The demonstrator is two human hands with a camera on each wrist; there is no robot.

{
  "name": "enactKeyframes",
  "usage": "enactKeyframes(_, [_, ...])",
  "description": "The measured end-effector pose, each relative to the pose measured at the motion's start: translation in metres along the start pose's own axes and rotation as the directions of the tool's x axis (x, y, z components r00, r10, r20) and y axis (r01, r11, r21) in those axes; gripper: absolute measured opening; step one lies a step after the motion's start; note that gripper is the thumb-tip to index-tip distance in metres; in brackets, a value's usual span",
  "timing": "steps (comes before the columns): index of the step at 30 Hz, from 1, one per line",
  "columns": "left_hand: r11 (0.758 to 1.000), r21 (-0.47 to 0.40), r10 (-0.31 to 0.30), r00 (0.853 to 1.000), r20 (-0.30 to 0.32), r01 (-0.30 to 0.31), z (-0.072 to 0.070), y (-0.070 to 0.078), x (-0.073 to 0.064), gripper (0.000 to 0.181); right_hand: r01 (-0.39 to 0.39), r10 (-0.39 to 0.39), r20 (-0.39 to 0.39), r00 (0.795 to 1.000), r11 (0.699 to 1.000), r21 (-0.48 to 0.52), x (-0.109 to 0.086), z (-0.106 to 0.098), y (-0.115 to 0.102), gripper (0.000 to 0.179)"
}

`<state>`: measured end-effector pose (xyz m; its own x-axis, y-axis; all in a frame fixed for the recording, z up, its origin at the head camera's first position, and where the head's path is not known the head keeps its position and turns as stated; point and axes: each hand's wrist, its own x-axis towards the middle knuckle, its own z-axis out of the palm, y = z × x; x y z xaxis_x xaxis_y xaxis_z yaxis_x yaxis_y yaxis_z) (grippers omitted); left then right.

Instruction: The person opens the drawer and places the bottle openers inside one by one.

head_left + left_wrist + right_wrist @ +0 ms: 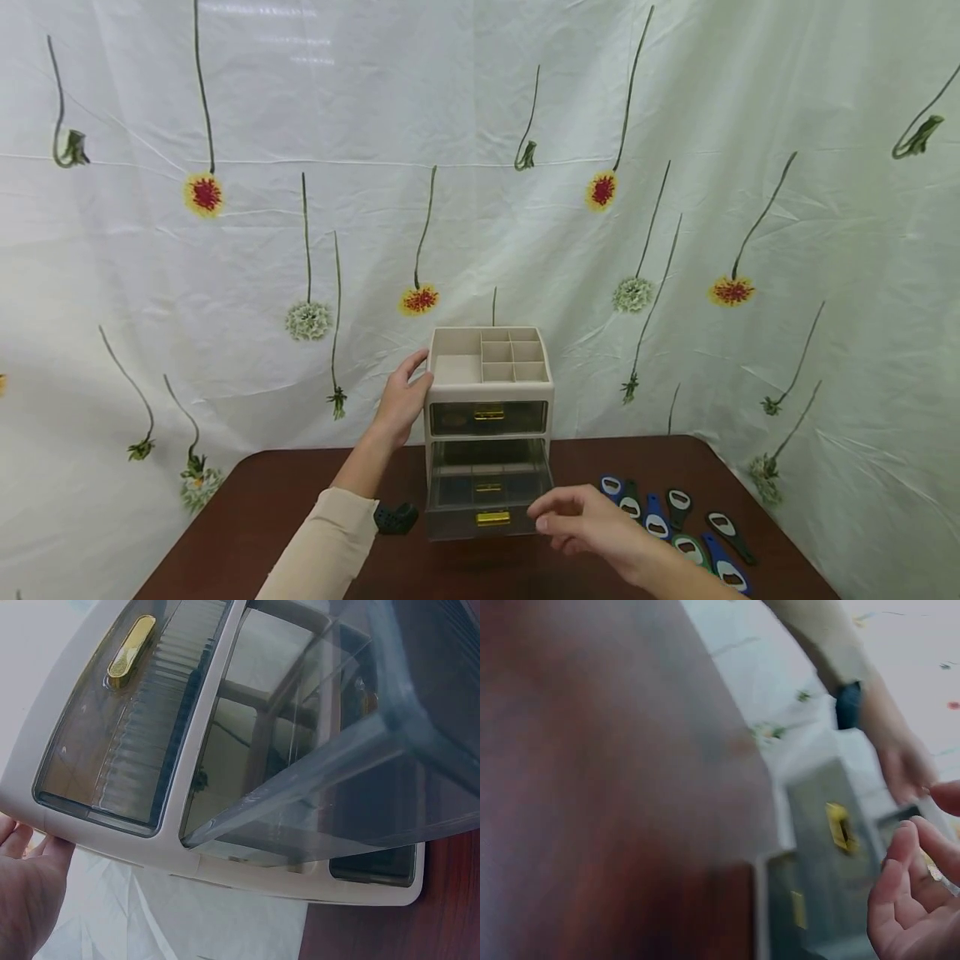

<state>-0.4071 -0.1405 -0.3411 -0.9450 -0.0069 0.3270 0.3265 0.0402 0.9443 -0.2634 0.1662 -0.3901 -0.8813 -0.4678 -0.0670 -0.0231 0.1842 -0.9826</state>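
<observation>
A beige desktop organizer (491, 390) with clear grey drawers and gold handles stands on the table. My left hand (401, 404) rests against its upper left side, fingers along the outer wall. The middle drawer (450, 523) is pulled far out and overlaps the bottom one in the head view; the top drawer (97, 765) is closed. My right hand (581, 521) is at the front right corner of the pulled-out drawer, fingers loosely bent and holding nothing. In the right wrist view its thumb and fingertips (904, 840) stand apart.
Several bottle openers (656, 527) with blue, black and green handles lie at the right of the dark red table (277, 500). A dark perforated item (396, 518) shows beside my left sleeve. A flower-printed white cloth (480, 225) hangs behind the table.
</observation>
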Motion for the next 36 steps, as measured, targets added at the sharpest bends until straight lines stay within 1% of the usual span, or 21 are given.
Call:
enactKeyframes(3, [1.000, 0.002, -0.002, 1.000, 0.000, 0.002, 0.000, 0.000, 0.000, 0.057, 0.065, -0.068, -0.022, 0.997, 0.990, -0.129, -0.001, -0.018, -0.013, 0.028])
enactKeyframes(4, [1.000, 0.002, -0.002, 1.000, 0.001, 0.002, 0.000, 0.000, 0.000, 0.057, 0.090, -0.095, -0.023, 0.995, 0.980, -0.180, 0.000, -0.024, -0.016, 0.028])
enactKeyframes(6, [1.000, 0.004, -0.001, 1.000, 0.000, 0.001, 0.001, 0.000, 0.000, 0.057, 0.138, -0.153, -0.029, 0.988, 0.949, -0.282, 0.002, -0.035, -0.021, 0.028])
enactKeyframes(9, [1.000, 0.005, 0.001, 1.000, 0.000, -0.001, 0.001, 0.000, 0.000, 0.057, 0.164, -0.203, -0.065, 0.977, 0.912, -0.376, 0.006, -0.051, -0.024, 0.030])
enactKeyframes(11, [1.000, 0.007, 0.002, 1.000, 0.000, -0.002, 0.001, -0.001, 0.000, 0.057, 0.151, -0.206, -0.103, 0.973, 0.908, -0.391, 0.010, -0.061, -0.024, 0.032])
enactKeyframes(13, [1.000, 0.004, 0.002, 1.000, 0.000, -0.002, 0.001, -0.001, 0.000, 0.057, 0.124, -0.196, -0.152, 0.969, 0.914, -0.387, 0.014, -0.072, -0.023, 0.033])
enactKeyframes(16, [1.000, -0.005, 0.007, 1.000, 0.000, -0.007, 0.001, -0.002, 0.000, 0.057, 0.094, -0.190, -0.201, 0.961, 0.908, -0.409, 0.022, -0.086, -0.019, 0.032])
enactKeyframes(18, [1.000, -0.010, 0.008, 1.000, 0.001, -0.008, 0.001, -0.002, 0.001, 0.057, 0.099, -0.203, -0.195, 0.959, 0.892, -0.441, 0.026, -0.094, -0.015, 0.032])
enactKeyframes(23, [1.000, -0.011, 0.005, 1.000, 0.004, -0.005, 0.001, -0.002, 0.002, 0.056, 0.141, -0.240, -0.130, 0.962, 0.844, -0.518, 0.035, -0.109, -0.004, 0.036])
enactKeyframes(26, [1.000, -0.008, 0.001, 1.000, 0.009, -0.001, 0.001, -0.001, 0.002, 0.056, 0.139, -0.246, -0.119, 0.962, 0.817, -0.559, 0.041, -0.117, 0.002, 0.037])
enactKeyframes(32, [1.000, 0.011, 0.002, 1.000, 0.002, -0.002, 0.001, 0.000, 0.001, 0.057, 0.100, -0.256, -0.141, 0.956, 0.741, -0.664, 0.055, -0.128, 0.021, 0.036])
enactKeyframes(34, [1.000, 0.014, 0.002, 1.000, -0.004, -0.002, 0.001, 0.000, 0.001, 0.056, 0.070, -0.246, -0.162, 0.956, 0.725, -0.685, 0.060, -0.131, 0.030, 0.036])
enactKeyframes(36, [1.000, 0.013, 0.002, 1.000, -0.006, -0.002, 0.001, 0.001, 0.001, 0.056, 0.045, -0.233, -0.179, 0.956, 0.719, -0.694, 0.064, -0.135, 0.039, 0.036])
